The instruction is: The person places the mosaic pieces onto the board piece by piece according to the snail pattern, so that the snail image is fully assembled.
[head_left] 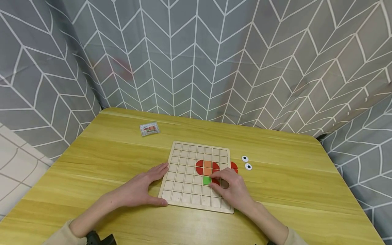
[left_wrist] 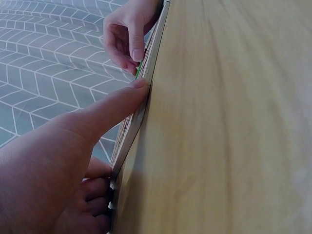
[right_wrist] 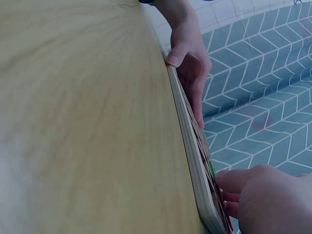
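A square wooden grid board lies on the table, with red rounded pieces and orange square pieces in its cells. My right hand is over the board's right part, pinching a green square tile between thumb and index finger, just below the orange pieces. Another red piece is partly hidden under that hand. My left hand rests against the board's left side, fingers extended along the edge and the thumb at the near left corner; the left wrist view shows its thumb touching the rim.
Two round eye pieces lie on the table right of the board. A red piece sits by the board's right edge, partly covered by the hand. A small picture card lies at the back left. A patterned grey curtain hangs behind the table.
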Demonstrator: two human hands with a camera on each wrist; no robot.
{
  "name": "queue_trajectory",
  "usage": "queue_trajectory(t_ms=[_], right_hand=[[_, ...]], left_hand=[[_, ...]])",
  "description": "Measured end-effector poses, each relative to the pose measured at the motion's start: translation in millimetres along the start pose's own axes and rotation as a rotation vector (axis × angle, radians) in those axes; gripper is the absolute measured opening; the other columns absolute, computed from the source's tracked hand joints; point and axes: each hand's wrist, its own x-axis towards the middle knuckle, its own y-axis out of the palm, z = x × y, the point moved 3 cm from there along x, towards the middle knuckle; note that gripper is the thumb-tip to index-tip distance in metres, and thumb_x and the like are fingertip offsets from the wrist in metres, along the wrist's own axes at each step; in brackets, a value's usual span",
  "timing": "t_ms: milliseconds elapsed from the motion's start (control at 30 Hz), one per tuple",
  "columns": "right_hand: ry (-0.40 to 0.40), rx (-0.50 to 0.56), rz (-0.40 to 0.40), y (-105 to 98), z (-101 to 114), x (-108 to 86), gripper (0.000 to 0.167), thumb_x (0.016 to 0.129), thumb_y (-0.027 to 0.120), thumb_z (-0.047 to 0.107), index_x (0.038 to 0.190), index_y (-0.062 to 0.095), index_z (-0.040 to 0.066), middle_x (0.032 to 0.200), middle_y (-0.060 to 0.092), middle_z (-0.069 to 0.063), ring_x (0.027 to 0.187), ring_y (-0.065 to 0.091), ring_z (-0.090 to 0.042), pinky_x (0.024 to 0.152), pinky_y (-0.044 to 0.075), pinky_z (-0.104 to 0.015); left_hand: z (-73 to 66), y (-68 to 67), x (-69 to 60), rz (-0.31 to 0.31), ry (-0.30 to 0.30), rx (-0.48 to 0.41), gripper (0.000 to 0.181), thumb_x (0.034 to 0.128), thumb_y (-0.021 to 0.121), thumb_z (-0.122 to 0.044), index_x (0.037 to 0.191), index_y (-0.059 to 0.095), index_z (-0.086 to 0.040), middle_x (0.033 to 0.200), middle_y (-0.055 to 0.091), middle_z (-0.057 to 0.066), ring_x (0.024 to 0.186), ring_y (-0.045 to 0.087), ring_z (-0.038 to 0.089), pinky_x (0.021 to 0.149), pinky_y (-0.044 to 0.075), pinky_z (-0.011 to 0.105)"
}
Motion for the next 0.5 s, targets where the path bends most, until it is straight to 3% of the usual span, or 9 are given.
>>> queue_trajectory(t_ms=[233,333,433,500], right_hand=[[-0.028,0.019,-0.006,1,1,0.9,0.028,0.072,0.088,0.006,0.097,0.076,0.01,0.09,0.075,0.002,0.08,0.063,-0.013,0.072,0.047,-0.018],[-0.042,0.063,-0.036,-8,-2,4.3,0.029,0.071,0.087,0.001,0.097,0.075,0.007,0.089,0.075,-0.003,0.079,0.063,-0.017,0.07,0.048,-0.023],[0.04,0.089,-0.063,-29,-8,5.1,0.029,0.073,0.085,-0.001,0.098,0.076,0.007,0.089,0.075,-0.004,0.08,0.064,-0.018,0.074,0.049,-0.021],[0.142,0.097,-0.056,-45,-15,0.9,0.027,0.075,0.085,0.0,0.098,0.076,0.008,0.09,0.075,-0.003,0.083,0.064,-0.017,0.08,0.049,-0.019]], left_hand=[[1.0,-1.2,-2.7,0.002,-0.004,0.001,0.109,0.0758,0.073,-0.07,0.156,0.034,-0.007,0.166,0.023,0.007,0.151,0.024,0.034,0.115,0.03,0.06],[1.3,-1.4,-2.2,0.003,-0.01,0.006,0.109,0.0755,0.072,-0.071,0.156,0.033,-0.008,0.166,0.022,0.005,0.151,0.024,0.032,0.115,0.031,0.058],[0.8,-1.4,-1.2,0.003,-0.009,0.011,0.11,0.0753,0.071,-0.072,0.156,0.033,-0.008,0.166,0.022,0.005,0.151,0.024,0.032,0.115,0.031,0.058],[0.0,-1.5,-1.1,0.004,-0.007,0.012,0.11,0.0753,0.072,-0.071,0.156,0.033,-0.008,0.166,0.022,0.005,0.151,0.024,0.032,0.115,0.031,0.058]])
